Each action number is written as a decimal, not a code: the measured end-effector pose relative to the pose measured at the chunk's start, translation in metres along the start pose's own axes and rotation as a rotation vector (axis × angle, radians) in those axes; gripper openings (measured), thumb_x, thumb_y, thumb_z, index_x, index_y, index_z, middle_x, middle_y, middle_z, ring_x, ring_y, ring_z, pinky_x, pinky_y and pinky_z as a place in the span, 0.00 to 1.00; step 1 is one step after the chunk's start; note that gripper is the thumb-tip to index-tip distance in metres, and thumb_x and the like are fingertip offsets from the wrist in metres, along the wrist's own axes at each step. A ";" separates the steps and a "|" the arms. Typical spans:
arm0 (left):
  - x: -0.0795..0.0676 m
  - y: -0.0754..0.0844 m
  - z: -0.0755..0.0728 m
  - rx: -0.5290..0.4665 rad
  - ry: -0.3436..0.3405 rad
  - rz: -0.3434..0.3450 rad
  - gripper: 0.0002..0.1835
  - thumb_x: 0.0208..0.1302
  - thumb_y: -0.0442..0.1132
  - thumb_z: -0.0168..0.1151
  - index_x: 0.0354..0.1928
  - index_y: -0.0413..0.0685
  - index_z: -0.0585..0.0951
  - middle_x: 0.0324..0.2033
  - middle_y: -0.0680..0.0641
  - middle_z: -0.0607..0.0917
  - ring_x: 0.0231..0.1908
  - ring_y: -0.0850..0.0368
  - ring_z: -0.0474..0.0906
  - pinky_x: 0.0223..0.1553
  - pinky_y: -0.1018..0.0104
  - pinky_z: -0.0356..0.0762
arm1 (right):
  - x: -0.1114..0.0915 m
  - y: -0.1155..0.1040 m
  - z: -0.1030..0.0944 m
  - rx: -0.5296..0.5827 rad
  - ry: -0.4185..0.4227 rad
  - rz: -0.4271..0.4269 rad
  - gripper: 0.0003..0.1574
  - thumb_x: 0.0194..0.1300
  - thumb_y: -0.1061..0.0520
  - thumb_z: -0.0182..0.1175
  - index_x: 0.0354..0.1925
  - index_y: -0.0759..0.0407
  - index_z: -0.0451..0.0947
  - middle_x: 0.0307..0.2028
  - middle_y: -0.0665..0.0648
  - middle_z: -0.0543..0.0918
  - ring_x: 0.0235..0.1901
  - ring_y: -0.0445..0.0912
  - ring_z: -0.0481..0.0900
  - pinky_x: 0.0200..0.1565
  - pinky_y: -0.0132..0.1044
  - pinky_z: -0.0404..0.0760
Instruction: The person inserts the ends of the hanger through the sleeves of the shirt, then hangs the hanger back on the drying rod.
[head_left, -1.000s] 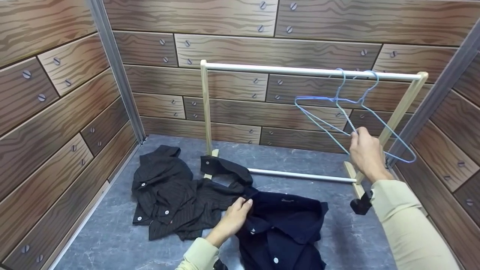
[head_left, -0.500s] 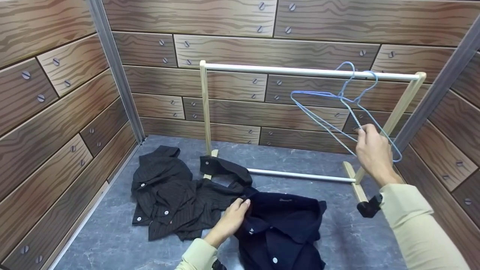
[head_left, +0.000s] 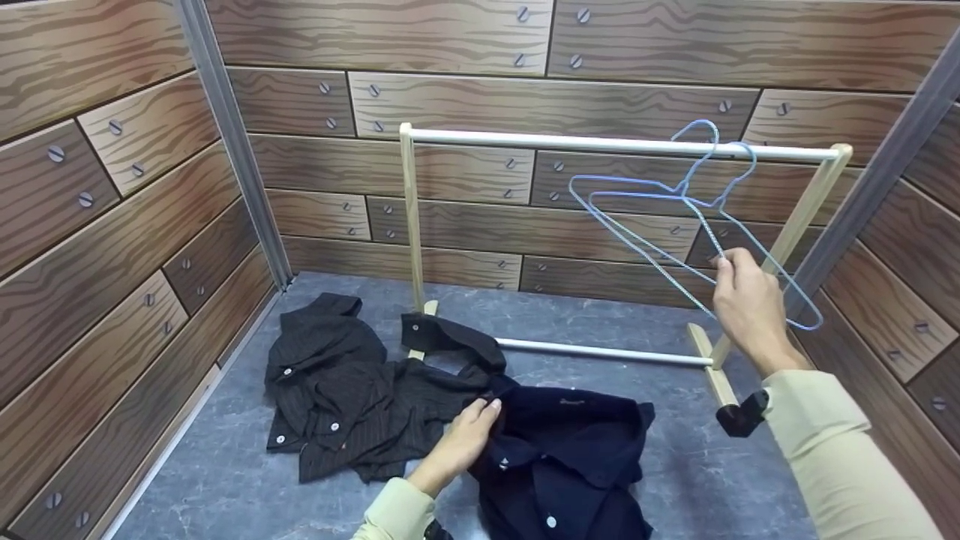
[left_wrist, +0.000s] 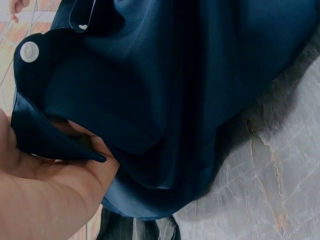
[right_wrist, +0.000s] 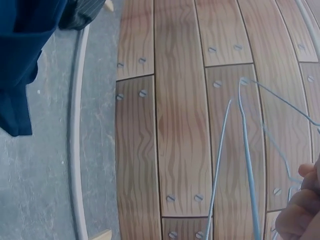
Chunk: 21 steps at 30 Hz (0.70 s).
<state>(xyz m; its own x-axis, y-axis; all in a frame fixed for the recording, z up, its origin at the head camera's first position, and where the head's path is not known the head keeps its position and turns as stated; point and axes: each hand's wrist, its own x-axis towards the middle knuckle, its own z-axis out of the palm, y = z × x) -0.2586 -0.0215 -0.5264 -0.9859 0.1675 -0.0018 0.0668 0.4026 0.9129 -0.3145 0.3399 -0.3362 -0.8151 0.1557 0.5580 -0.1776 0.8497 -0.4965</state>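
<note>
My left hand (head_left: 461,441) grips the collar area of a navy shirt (head_left: 585,461), which lies open-necked on the floor with white buttons showing. In the left wrist view, a fold of the dark blue cloth (left_wrist: 115,85) runs between thumb and fingers. My right hand (head_left: 750,311) holds a light blue wire hanger (head_left: 622,179) by its sloping side. That hanger's hook arches over the rack's top rail, lifted above it. A second blue hanger (head_left: 752,161) hangs from the rail just to the right. The right wrist view shows curled fingers (right_wrist: 302,207) at the edge, beside thin hanger wires (right_wrist: 246,135).
A dark striped shirt (head_left: 337,405) lies crumpled on the left, partly against the navy one. The clothes rack has a white top rail (head_left: 525,139), wooden posts and a low bar (head_left: 600,349). Wood-patterned walls (head_left: 450,101) enclose the grey marbled floor (head_left: 225,480).
The right hand has lifted its hanger, so the hook now rises above the rail, and shifted slightly right. The second hanger has swung. The left hand stays on the navy shirt.
</note>
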 end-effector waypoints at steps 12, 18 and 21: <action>0.000 -0.002 -0.004 0.003 -0.009 0.011 0.24 0.75 0.59 0.42 0.42 0.48 0.79 0.39 0.46 0.82 0.45 0.50 0.78 0.50 0.49 0.73 | -0.019 -0.006 0.007 0.044 0.049 -0.089 0.19 0.77 0.53 0.44 0.48 0.64 0.77 0.29 0.69 0.82 0.30 0.65 0.77 0.36 0.61 0.70; 0.002 -0.003 -0.005 -0.006 -0.016 0.024 0.23 0.76 0.58 0.42 0.38 0.49 0.78 0.34 0.48 0.80 0.40 0.54 0.75 0.48 0.53 0.72 | -0.035 -0.001 0.008 0.049 0.104 -0.131 0.14 0.74 0.56 0.49 0.44 0.63 0.80 0.22 0.61 0.79 0.24 0.54 0.74 0.31 0.47 0.69; 0.001 -0.001 -0.007 -0.021 -0.016 0.040 0.23 0.76 0.57 0.42 0.40 0.47 0.79 0.36 0.47 0.81 0.42 0.54 0.75 0.51 0.53 0.72 | -0.042 0.002 0.005 0.057 0.122 -0.137 0.13 0.73 0.57 0.51 0.43 0.62 0.81 0.22 0.57 0.79 0.22 0.43 0.70 0.30 0.36 0.66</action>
<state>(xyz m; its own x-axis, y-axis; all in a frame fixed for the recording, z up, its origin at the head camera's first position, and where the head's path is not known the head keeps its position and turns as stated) -0.2611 -0.0282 -0.5249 -0.9800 0.1971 0.0282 0.1023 0.3768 0.9207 -0.2832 0.3328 -0.3640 -0.7086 0.1036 0.6979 -0.3162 0.8377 -0.4454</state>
